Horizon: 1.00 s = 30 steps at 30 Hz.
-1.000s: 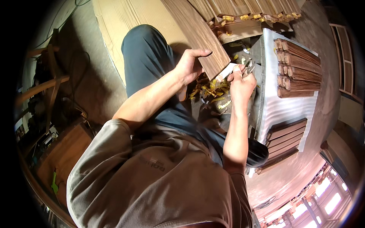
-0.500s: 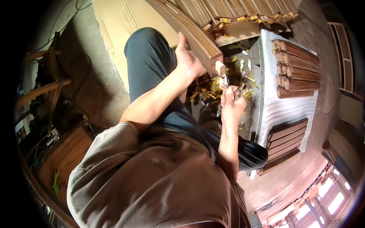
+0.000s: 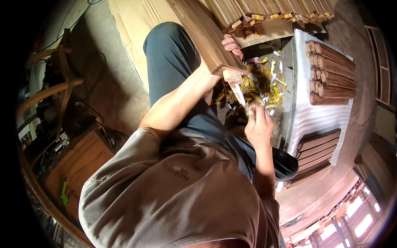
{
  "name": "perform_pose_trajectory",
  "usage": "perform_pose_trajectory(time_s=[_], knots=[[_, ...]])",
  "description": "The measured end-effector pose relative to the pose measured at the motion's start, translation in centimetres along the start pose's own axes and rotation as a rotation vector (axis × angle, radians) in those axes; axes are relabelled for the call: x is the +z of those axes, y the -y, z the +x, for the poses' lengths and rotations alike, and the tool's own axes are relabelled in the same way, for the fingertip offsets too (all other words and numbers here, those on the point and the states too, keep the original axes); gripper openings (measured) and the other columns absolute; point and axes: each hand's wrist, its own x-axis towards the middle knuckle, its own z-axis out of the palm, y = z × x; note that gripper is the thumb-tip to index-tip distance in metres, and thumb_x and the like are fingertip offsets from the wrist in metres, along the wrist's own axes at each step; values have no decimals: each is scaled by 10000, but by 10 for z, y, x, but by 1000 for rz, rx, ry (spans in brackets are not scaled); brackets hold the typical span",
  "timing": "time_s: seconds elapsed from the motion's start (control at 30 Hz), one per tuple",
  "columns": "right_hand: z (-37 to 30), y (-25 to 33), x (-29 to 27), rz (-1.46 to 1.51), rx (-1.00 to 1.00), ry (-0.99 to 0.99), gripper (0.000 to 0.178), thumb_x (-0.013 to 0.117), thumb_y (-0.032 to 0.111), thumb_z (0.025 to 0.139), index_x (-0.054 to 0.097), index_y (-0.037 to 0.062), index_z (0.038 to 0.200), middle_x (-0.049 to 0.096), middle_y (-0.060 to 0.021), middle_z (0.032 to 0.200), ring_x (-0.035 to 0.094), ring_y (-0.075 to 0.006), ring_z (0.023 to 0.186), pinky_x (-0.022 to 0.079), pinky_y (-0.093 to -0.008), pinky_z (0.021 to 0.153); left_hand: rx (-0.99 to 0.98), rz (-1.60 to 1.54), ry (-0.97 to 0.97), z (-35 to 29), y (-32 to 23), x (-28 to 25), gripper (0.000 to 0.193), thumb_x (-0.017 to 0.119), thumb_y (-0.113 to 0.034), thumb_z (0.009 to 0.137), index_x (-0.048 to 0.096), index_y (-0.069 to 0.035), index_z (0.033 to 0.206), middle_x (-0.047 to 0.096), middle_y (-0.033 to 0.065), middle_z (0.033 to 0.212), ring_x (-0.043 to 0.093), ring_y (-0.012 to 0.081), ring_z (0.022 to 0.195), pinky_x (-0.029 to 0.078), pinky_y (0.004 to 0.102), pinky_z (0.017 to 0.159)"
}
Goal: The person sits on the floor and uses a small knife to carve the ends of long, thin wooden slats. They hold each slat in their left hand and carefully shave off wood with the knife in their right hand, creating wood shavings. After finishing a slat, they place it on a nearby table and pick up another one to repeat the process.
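A brown wooden board (image 3: 206, 37) slants over my left knee, its end toward me. A pale tenon (image 3: 233, 77) juts from that end. My left hand (image 3: 233, 46) is wrapped round the board from beneath; its fingertips show on the right edge, and the board hides the rest. Just below the tenon, my right hand (image 3: 259, 124) is closed on a narrow pale strip (image 3: 239, 96) that reaches up to the tenon. Whether it is a blade or peeled tape, I cannot tell.
Yellow and white scraps (image 3: 264, 84) litter the floor beyond my hands. Boards with yellow-wrapped ends (image 3: 285, 16) lie at the top. On the right, bundled wooden pieces (image 3: 333, 74) and dark slats (image 3: 318, 146) rest on a white sheet (image 3: 304, 118). Cardboard (image 3: 130, 25) lies left of my knee.
The board has turned so its broad face shows, and its end has come nearer. My left hand has gone from its near side to underneath. My right hand has moved slightly down and right.
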Motion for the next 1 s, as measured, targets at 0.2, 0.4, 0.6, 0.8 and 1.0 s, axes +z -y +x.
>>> perform_pose_trajectory(time_s=[0.2, 0.4, 0.6, 0.8, 1.0], knots=[[-40, 3, -52, 564, 145, -149, 26, 639, -2, 886, 656, -4, 906, 695, -95, 853, 622, -172, 607, 515, -297, 589, 138, 93, -471, 4, 15, 50, 479, 377, -538, 949, 519, -101, 815, 556, 53, 706, 567, 206, 627, 508, 419, 578], [-17, -103, -29, -700, 381, 156, 159, 729, 73, 795, 728, 113, 949, 716, -177, 840, 681, -409, 755, 539, -480, 688, 226, 448, -825, -1, 34, 44, 655, 396, -703, 896, 589, -78, 901, 566, 112, 787, 554, 271, 670, 460, 434, 636], [39, -102, -23, -177, 345, -199, 185, 693, 184, 920, 730, 97, 1079, 738, -186, 988, 731, -308, 833, 535, -446, 702, 150, 449, -1012, -25, 61, 39, 849, 400, -904, 791, 583, -91, 954, 566, 134, 841, 535, 307, 752, 448, 475, 721], [148, -22, -44, 209, 319, -141, 362, 514, 342, 1048, 734, 55, 1077, 682, -66, 804, 575, -109, 643, 448, -290, 582, 2, 325, -839, -43, 58, 38, 851, 378, -888, 815, 648, -113, 1041, 656, 100, 931, 622, 289, 823, 519, 482, 751], [225, 38, 15, 676, 163, -229, 218, 633, 181, 998, 692, -24, 1043, 706, -78, 803, 666, -109, 627, 529, -225, 524, 76, 344, -905, -40, 59, 23, 797, 395, -880, 816, 665, -164, 1037, 662, 71, 903, 628, 261, 845, 521, 468, 741]])
